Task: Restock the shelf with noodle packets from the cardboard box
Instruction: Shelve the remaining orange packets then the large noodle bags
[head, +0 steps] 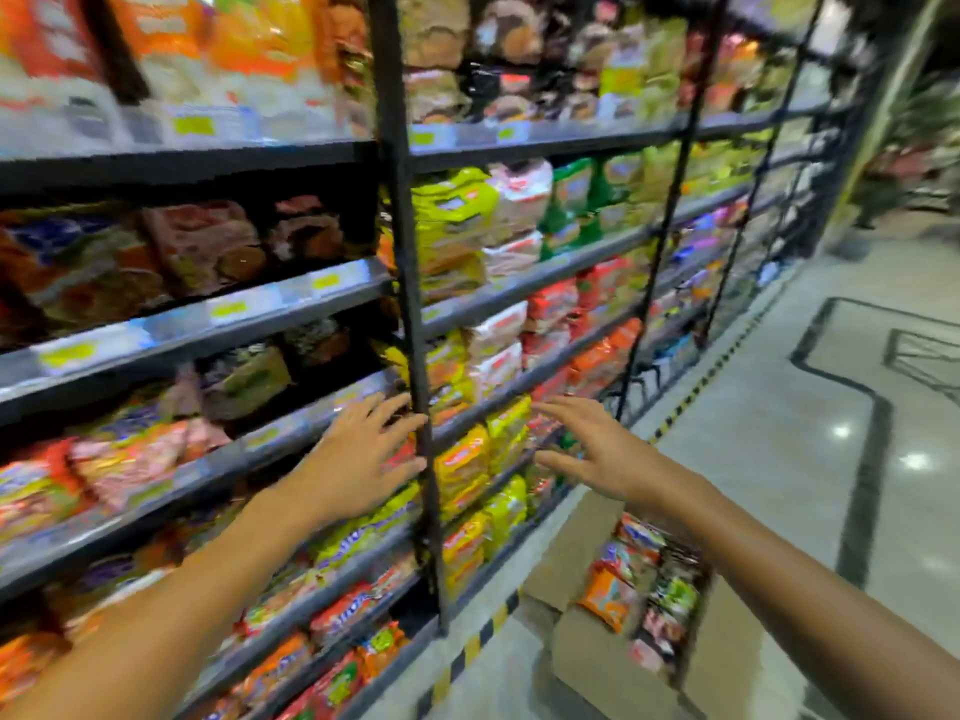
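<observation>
The blurred head view shows a tall dark metal shelf [410,283] packed with noodle packets. My left hand [363,454] is stretched out with spread fingers in front of the black upright post, holding nothing. My right hand [597,449] reaches toward the yellow noodle packets [467,465] on a lower shelf, fingers straight and empty. An open cardboard box [582,558] stands on the floor below my right arm, with several mixed noodle packets [644,579] inside.
Shelf rows run away to the right along a yellow-black floor strip [691,397]. The pale tiled aisle floor [779,485] with dark inlay lines lies to the right of the box. Orange packets [332,683] fill the bottom shelf.
</observation>
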The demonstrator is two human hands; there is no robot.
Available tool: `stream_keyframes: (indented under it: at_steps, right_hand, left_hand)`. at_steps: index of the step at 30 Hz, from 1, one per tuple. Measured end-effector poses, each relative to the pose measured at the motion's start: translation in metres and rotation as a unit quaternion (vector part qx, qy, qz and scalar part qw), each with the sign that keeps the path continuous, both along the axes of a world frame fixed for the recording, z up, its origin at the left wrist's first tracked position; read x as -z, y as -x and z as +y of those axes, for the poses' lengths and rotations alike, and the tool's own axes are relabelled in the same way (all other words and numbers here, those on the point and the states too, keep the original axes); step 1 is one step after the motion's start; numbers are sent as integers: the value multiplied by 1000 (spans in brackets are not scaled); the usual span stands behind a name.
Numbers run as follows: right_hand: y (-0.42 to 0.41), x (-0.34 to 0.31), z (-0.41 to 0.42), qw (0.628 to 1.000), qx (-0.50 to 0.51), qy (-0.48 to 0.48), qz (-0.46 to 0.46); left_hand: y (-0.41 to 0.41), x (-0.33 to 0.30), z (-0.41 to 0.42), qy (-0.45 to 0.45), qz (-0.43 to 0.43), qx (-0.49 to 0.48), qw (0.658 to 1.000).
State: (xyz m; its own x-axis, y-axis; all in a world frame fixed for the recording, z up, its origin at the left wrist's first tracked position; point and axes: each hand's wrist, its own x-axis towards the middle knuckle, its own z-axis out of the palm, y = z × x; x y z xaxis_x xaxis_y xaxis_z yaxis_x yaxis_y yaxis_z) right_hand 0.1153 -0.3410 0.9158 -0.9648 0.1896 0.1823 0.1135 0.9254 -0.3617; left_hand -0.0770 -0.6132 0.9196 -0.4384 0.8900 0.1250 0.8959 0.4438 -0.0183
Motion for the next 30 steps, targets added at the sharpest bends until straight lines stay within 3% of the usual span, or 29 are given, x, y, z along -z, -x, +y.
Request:
stream_keyframes:
  at_steps: [6,13,30]
  right_hand:
    - [-91,13,82,995,63,46,-55]
    - [-128,40,164,993,103,42,-47]
    - [-87,93,335,980,154,61,-110]
  left_hand:
    - [-61,32,114,10,-36,61,997]
    - [-84,68,207,13,-89,87,992]
    - [-24,143,406,53,-163,104,980]
